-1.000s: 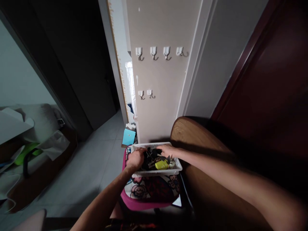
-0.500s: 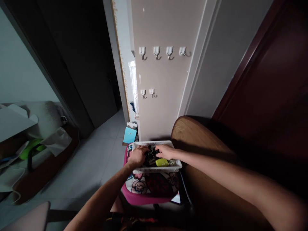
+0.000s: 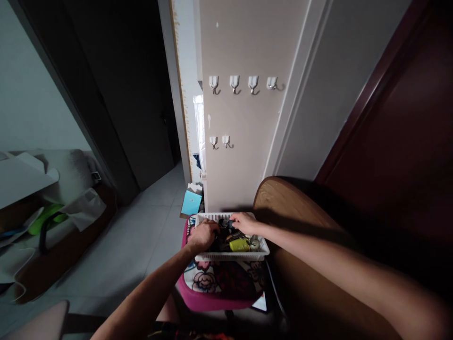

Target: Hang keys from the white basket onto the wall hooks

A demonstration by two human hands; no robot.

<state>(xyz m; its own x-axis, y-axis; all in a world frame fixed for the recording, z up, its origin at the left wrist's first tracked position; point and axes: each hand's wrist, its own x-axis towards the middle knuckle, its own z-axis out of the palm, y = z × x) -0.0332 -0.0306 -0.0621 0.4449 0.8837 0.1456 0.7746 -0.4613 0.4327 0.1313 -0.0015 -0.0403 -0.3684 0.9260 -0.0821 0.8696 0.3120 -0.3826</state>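
Observation:
A white plastic basket (image 3: 231, 257) rests on a stool with a flowered top and pink edge (image 3: 219, 301). Inside lie dark, tangled small items (image 3: 223, 236) and a yellow-green packet or case (image 3: 239, 244) near the front. My left hand (image 3: 204, 234) reaches into the basket's left side, its fingers curled down on dark things I cannot make out. From the right, my right hand (image 3: 244, 223) reaches over the far rim, thumb and fingers closed on a small dark object (image 3: 230, 224). Its kind is too small and dim to tell.
A rounded wooden board (image 3: 283, 203) leans just right of the basket. Ahead stands a beige panel with several white hooks (image 3: 234, 84). A blue box (image 3: 191, 203) is on the floor behind the stool. On the left is a low bench with clutter (image 3: 53, 217).
My right hand has shifted slightly within the basket and now pinches a small dark object. Dark loops seen earlier between the hands no longer show. The view has tilted a little.

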